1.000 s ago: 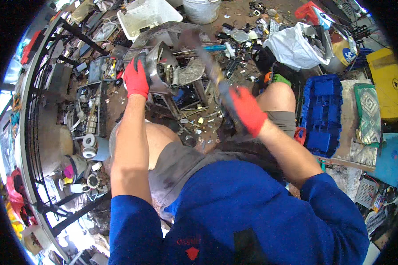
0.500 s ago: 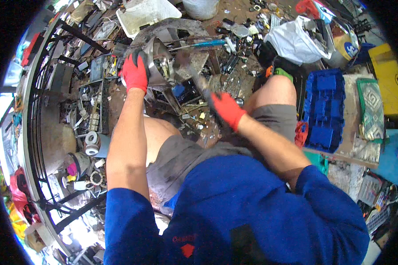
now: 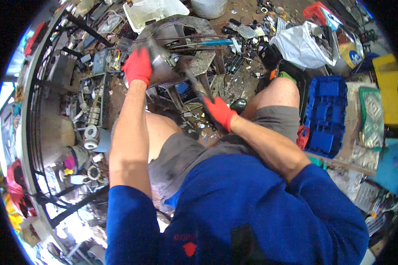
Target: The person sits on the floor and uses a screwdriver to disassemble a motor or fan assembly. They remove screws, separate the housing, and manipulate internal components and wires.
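Observation:
My left hand, in a red and dark work glove, is closed on a grey metal housing, round and bowl-like, which rests tilted on a dirty work stand. My right hand, gloved likewise, is wrapped round the handle of a hammer. The hammer slants up and left, its head end blurred close to the housing's right side; whether they touch I cannot tell. Behind the housing lies a screwdriver with a blue handle.
A white plastic tub stands beyond the stand. Scrap parts litter the floor around it. To the right are a white sack and a blue plastic case. A black metal rack runs along the left.
The housing has turned under my left hand, its open side facing less toward me. My right hand has shifted slightly left with the hammer. The whole view has shifted a little.

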Demonstrator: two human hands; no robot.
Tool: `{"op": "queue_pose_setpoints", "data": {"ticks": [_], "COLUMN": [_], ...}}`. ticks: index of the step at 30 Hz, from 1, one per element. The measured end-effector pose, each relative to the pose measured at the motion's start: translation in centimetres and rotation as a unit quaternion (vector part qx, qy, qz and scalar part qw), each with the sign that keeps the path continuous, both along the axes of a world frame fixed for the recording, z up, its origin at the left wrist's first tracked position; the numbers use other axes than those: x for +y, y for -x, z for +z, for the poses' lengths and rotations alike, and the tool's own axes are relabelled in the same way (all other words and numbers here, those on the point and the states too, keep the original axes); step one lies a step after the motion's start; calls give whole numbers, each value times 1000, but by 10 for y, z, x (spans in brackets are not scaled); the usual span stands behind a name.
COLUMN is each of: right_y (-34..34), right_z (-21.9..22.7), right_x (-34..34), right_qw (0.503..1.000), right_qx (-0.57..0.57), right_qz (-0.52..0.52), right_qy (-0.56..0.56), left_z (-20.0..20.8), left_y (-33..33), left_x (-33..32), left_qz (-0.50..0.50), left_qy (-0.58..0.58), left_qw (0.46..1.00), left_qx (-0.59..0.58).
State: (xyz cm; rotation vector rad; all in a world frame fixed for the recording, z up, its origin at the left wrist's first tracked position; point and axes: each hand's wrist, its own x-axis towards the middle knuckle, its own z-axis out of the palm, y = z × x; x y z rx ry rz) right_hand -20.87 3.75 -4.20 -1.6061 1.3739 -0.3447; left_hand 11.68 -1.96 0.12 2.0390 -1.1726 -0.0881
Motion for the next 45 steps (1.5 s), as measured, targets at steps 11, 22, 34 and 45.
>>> {"op": "queue_pose_setpoints", "data": {"ticks": [11,22,34,45], "right_y": [68,26,-5,68], "right_z": [215,57,73,210], "right_x": [-61,-23,-3,-61], "right_qw": [770,999,995,839], "right_qx": [-628,-21,-68,-418], "right_qz": [-38,5,-3,177], "right_qy": [105,50,69,299], "left_z": [-12,-20,-6,-14], "left_y": [-20,1,8,-20], "left_x": [22,4,8,42], "left_qz": [-5,-53,-49,-100], "left_qy": [-12,36,-24,38], "left_qw": [996,997,998,987], "left_qx": [-89,-47,-42,-121]}}
